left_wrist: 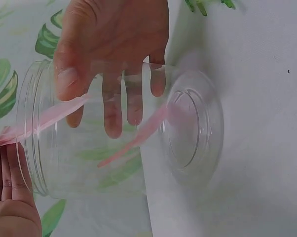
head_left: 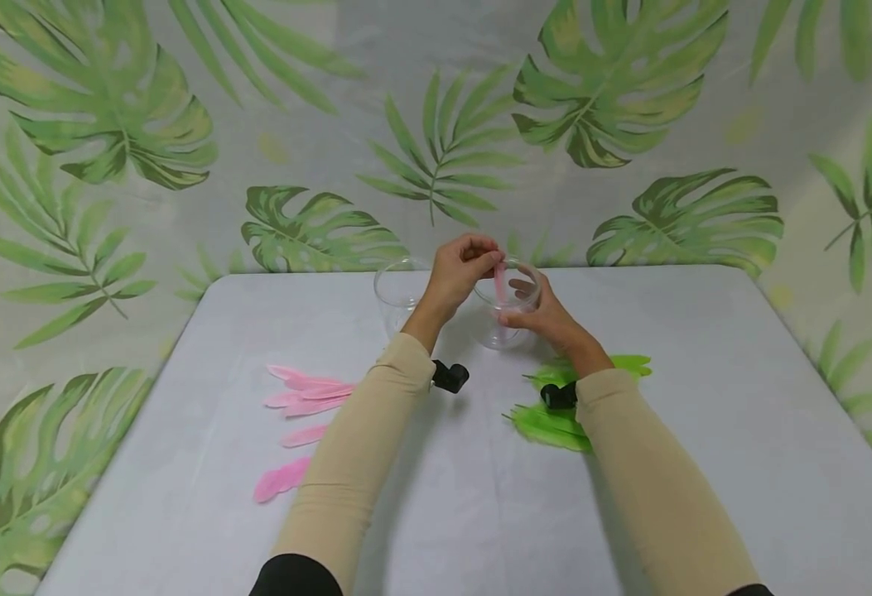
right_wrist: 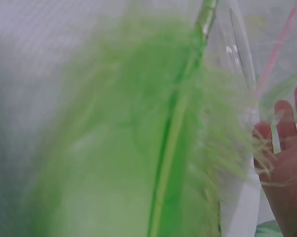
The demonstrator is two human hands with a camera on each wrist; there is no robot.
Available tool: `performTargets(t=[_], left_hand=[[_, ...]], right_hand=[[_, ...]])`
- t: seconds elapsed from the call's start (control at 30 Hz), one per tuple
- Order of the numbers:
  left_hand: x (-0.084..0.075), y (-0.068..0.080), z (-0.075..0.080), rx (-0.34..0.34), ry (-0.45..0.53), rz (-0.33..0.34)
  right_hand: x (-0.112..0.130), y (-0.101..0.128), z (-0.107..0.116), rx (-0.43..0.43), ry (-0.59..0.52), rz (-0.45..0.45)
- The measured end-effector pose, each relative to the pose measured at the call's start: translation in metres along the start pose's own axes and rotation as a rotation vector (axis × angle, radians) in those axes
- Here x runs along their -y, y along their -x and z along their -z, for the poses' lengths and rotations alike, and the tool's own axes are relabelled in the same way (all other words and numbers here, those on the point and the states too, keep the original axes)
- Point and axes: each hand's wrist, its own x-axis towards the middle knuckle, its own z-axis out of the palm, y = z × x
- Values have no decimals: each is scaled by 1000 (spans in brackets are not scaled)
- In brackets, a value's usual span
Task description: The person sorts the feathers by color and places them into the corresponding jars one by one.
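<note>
Between the fingers and thumb of my left hand (head_left: 456, 277) is a pink feather (head_left: 499, 285), its length reaching down through the mouth of a clear jar (head_left: 493, 335). My right hand (head_left: 549, 316) holds that jar from the right, thumb on the near side and fingers round the far side. In the left wrist view, a second pink length (left_wrist: 138, 138) shows inside the jar; whether it is another feather or a reflection I cannot tell. A green feather (right_wrist: 153, 148), blurred, fills much of the right wrist view.
Another clear jar (head_left: 392, 308) stands left of the held one, partly behind my left arm. Several pink feathers (head_left: 312, 401) lie on the white table (head_left: 465, 513) left of that arm. Several green feathers (head_left: 547, 429) lie under my right forearm. A leaf-patterned cloth (head_left: 465, 50) hangs behind.
</note>
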Motion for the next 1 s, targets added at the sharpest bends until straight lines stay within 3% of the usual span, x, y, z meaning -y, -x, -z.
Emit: performTargets(t=[1.0], left_hand=[[-4, 8, -2, 26, 3, 35]], right_hand=[[-1, 6, 1, 2, 31, -2]])
